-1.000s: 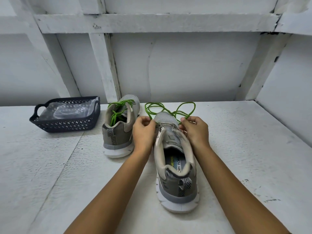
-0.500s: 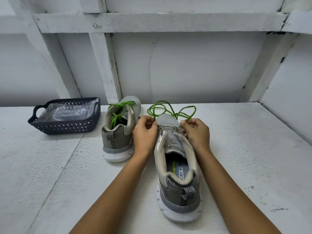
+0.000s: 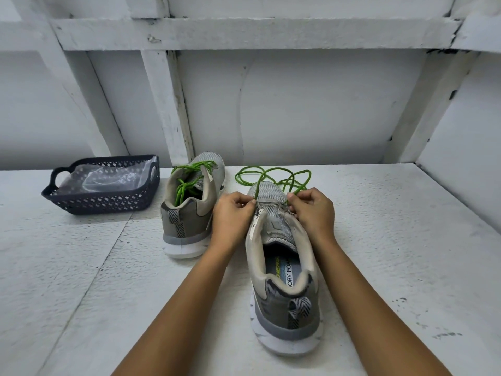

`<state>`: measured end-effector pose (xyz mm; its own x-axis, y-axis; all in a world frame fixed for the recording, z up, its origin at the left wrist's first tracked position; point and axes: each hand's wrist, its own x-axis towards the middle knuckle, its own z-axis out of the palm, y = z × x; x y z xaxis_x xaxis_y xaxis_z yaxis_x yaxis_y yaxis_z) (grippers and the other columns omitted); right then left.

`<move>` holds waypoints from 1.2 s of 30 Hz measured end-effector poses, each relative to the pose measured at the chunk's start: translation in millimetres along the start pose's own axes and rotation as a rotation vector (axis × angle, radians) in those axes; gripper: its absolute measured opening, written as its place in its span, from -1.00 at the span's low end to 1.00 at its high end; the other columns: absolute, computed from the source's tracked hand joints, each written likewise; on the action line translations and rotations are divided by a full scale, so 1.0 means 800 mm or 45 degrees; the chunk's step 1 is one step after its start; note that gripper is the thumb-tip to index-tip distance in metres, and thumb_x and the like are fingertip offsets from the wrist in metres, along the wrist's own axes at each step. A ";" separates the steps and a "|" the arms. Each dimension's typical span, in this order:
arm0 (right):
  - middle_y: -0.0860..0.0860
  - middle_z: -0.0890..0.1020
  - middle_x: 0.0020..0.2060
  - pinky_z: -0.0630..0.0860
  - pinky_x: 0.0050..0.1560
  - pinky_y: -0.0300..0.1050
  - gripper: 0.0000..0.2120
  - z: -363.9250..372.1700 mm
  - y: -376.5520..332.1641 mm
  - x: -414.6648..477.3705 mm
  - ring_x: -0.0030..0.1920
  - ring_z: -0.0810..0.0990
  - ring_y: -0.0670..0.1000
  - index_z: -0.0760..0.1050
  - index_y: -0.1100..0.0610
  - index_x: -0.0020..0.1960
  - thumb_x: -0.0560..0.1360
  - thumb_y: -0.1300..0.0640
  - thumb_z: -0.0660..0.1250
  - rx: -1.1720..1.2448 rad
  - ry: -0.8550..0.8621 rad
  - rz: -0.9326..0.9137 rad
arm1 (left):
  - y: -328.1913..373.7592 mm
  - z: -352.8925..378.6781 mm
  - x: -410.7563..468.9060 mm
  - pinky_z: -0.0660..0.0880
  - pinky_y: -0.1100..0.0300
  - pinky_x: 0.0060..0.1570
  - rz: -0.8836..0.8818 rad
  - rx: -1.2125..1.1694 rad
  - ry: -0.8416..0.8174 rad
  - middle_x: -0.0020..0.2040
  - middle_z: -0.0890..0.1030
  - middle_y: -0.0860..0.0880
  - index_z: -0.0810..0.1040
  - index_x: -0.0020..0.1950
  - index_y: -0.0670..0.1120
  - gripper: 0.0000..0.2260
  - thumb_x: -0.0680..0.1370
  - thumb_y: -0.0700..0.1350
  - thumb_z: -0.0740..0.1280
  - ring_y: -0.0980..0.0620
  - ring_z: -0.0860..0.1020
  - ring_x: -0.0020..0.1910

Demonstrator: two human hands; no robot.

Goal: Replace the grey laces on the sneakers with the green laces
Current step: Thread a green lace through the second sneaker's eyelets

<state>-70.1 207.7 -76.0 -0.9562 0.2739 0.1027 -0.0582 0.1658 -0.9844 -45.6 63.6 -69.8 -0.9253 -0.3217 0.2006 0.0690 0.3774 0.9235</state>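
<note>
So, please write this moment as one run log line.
left hand: pinching green lace | right hand: same lace | near grey mesh sneaker: lacing begun

Two bare forearms, left hand [image 3: 233, 213], right hand [image 3: 314, 213], short fingernails

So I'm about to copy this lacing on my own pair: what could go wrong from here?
1. The loose green lace lies in crossed loops beyond the toe, so pulling it through may snag or knot it.
2. Both hands, left hand and right hand, work at the front eyelets of the near sneaker; uneven pulls could leave unequal ends.
3. A hard tug might slide the shoe into the laced sneaker beside it.
</note>
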 end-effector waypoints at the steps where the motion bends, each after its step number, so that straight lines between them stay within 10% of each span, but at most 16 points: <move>1: -0.02 0.59 -0.40 0.55 -0.11 -0.03 -0.80 0.000 0.000 -0.001 -0.34 0.57 -0.03 0.47 0.05 -0.30 0.45 0.16 0.43 -0.008 -0.001 -0.009 | 0.000 -0.002 0.001 0.43 0.23 -0.18 -0.003 0.041 -0.011 -0.24 0.61 -0.08 0.65 -0.10 -0.21 -0.91 0.51 -0.22 0.37 0.04 0.53 -0.24; 11: 0.02 0.59 -0.31 0.45 -0.12 -0.15 -0.85 0.001 -0.004 -0.001 -0.20 0.57 0.01 0.52 0.17 -0.25 0.42 0.15 0.45 -0.226 -0.079 -0.146 | 0.013 -0.017 -0.007 0.17 0.39 -0.54 -0.019 0.148 -0.230 -0.67 0.29 0.11 0.35 -0.47 -0.21 -0.55 0.58 -0.04 0.28 0.19 0.28 -0.62; 16: 0.01 0.58 -0.29 0.33 -0.31 -0.39 -0.88 -0.004 -0.013 -0.007 -0.24 0.50 -0.06 0.57 0.20 -0.20 0.47 0.17 0.40 -0.419 -0.260 -0.240 | 0.024 -0.026 -0.003 0.53 -0.02 0.05 -0.252 0.029 -0.511 -0.02 0.58 -0.15 0.59 0.04 -0.24 -0.20 0.20 0.45 0.26 -0.07 0.59 -0.01; 23: 0.28 0.51 -0.27 0.56 -0.10 -0.02 -0.42 -0.023 -0.069 0.006 -0.25 0.52 0.10 0.57 0.39 -0.13 0.45 -0.20 0.34 -0.770 -0.786 0.003 | 0.031 -0.025 -0.008 0.36 0.12 -0.18 -0.376 -0.067 -0.536 -0.06 0.40 -0.14 0.47 -0.23 -0.10 -0.71 0.26 0.11 0.25 -0.01 0.42 -0.20; 26: 0.23 0.62 0.04 0.60 -0.18 -0.17 -0.64 -0.028 -0.088 0.009 -0.05 0.59 0.06 0.61 0.32 0.06 0.43 0.04 0.45 -0.820 -0.904 0.026 | 0.031 -0.023 -0.015 0.32 0.09 -0.21 -0.345 -0.121 -0.468 -0.12 0.34 -0.12 0.40 -0.30 -0.07 -0.76 0.32 0.10 0.20 0.01 0.35 -0.25; 32: 0.18 0.58 -0.06 0.56 -0.33 -0.13 -0.79 -0.017 -0.108 0.010 -0.34 0.51 0.00 0.39 0.16 0.03 0.46 0.38 0.28 -1.033 -0.927 -0.097 | 0.014 -0.026 -0.015 0.22 0.23 -0.43 -0.202 -0.150 -0.396 -0.33 0.22 -0.05 0.25 -0.27 -0.08 -0.78 0.58 -0.21 0.15 0.19 0.23 -0.50; 36: 0.12 0.58 -0.12 0.53 -0.42 -0.22 -0.84 0.004 -0.124 0.002 -0.29 0.55 0.05 0.52 0.22 0.02 0.46 0.32 0.26 -1.664 -1.044 -0.391 | 0.012 -0.027 -0.019 0.27 0.10 -0.23 -0.280 -0.291 -0.382 -0.28 0.27 -0.12 0.28 -0.28 -0.07 -0.80 0.55 -0.13 0.11 0.06 0.29 -0.32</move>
<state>-66.3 188.8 21.6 -0.8692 -0.4194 -0.2620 -0.4086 0.9075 -0.0973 -22.9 53.4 -56.5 -0.9923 -0.0937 -0.0815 -0.0921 0.1152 0.9891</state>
